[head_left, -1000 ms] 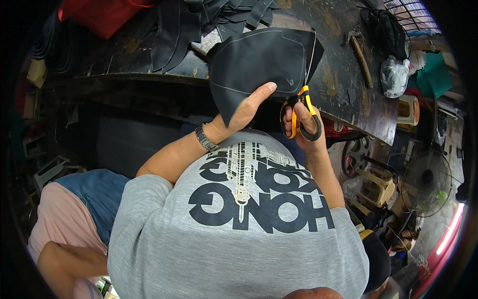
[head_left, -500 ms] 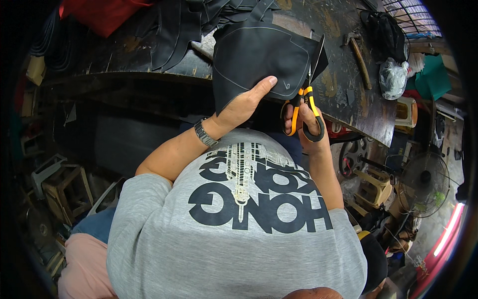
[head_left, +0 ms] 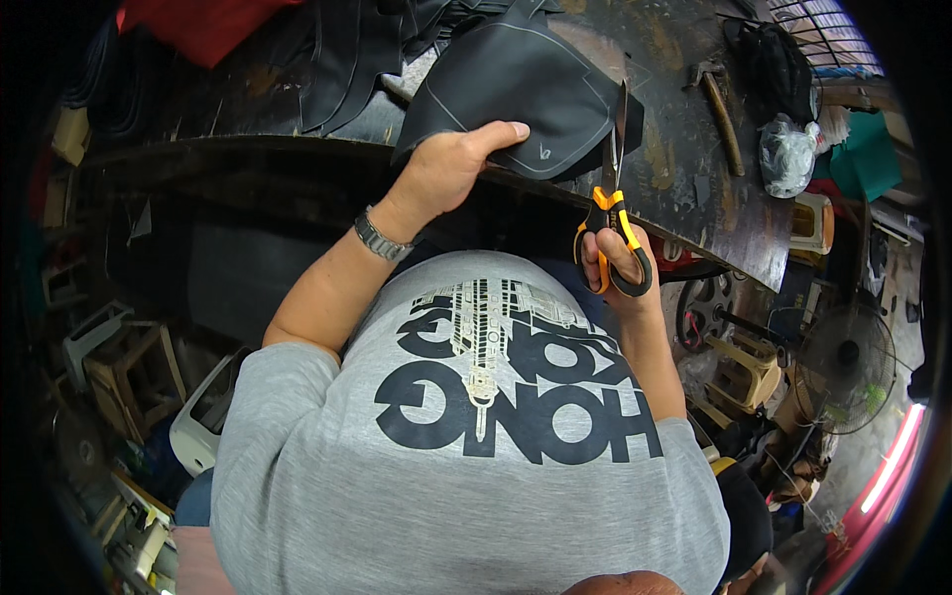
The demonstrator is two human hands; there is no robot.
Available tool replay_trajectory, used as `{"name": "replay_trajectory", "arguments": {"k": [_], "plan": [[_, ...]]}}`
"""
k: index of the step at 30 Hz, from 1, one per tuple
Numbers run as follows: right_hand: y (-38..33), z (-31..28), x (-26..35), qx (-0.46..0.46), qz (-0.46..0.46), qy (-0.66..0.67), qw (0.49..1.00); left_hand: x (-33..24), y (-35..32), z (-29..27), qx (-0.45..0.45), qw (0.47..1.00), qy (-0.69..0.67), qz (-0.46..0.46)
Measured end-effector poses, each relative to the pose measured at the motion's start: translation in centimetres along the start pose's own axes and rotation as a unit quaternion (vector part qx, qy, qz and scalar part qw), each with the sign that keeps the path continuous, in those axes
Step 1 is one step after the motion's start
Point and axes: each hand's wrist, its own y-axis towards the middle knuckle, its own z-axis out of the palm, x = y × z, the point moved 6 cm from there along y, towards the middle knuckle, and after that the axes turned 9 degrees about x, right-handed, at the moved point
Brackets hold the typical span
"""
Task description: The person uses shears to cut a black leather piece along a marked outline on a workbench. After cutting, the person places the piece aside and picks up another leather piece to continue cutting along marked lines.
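Note:
My left hand (head_left: 451, 169) grips the near edge of a black sheet of leather-like material (head_left: 516, 84) marked with pale outline lines, holding it above the edge of a dark worktable (head_left: 684, 169). My right hand (head_left: 620, 268) holds orange-and-black scissors (head_left: 612, 213) by their handles. The blades point up and away, lying along the right edge of the black sheet. A metal watch sits on my left wrist.
More black sheets (head_left: 337, 50) and a red cloth (head_left: 198, 25) lie on the far left of the table. A hammer (head_left: 719, 94), a black bag (head_left: 778, 59) and a knotted plastic bag (head_left: 788, 154) are at the right. A fan (head_left: 843, 372) and stools (head_left: 129, 367) stand on the floor.
The black sheet has been turned and lifted away from me, my left hand shifting its grip along the edge. The scissors have risen along the sheet's right side.

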Motion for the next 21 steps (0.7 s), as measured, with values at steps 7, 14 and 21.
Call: {"name": "replay_trajectory", "arguments": {"k": [7, 14, 21], "plan": [[-0.9, -0.5, -0.6, 0.038, 0.046, -0.024, 0.998, -1.1, 0.6, -2.6, 0.014, 0.983, 0.178, 0.053], [-1.7, -0.3, -1.8, 0.012, 0.084, -0.053, 0.995, 2.1, 0.8, -2.1, 0.094, 0.993, 0.065, -0.020], [-0.9, 0.3, -1.1, 0.050, 0.078, -0.057, 0.994, 2.3, 0.4, -2.0, 0.070, 0.980, -0.141, -0.121]]}}
